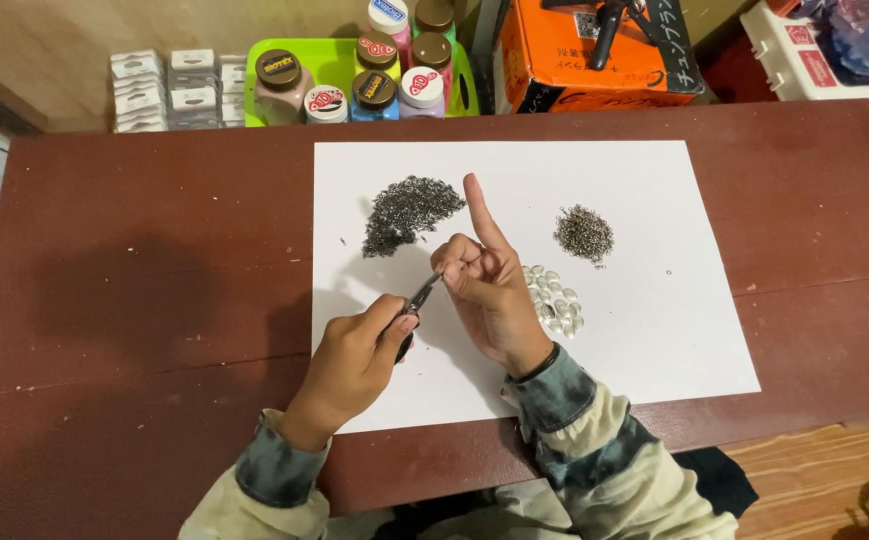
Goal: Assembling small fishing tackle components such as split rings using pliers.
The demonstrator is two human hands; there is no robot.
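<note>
Dark red-brown table, seen from above, with a white paper sheet laid across its middle. Wooden floor shows at lower right.

On the sheet: a large dark pile of tiny metal bits at upper centre, a smaller grey pile to the right of it, well apart. A cluster of pale oval beads lies just beside the right hand, partly hidden by it.

Left hand: fingers curled closed around the dark handles of small pliers, thumb on top. Plier tip angles up and right toward the other hand's fingertips.

Right hand: index finger stretched straight up, pointing away from the person. Thumb and remaining fingers are bunched together in a pinch at the plier tip. What sits in that pinch is too small to make out. Hand hovers over the sheet between the dark pile and the beads.

Both sleeves are a mottled grey-and-cream fabric; a dark band sits at the right wrist.

Behind the table's far edge: a green tray holding small jars with brown, white and pink lids, a stack of small white packets to its left, an orange box to its right, and a white crate in the corner.
</note>
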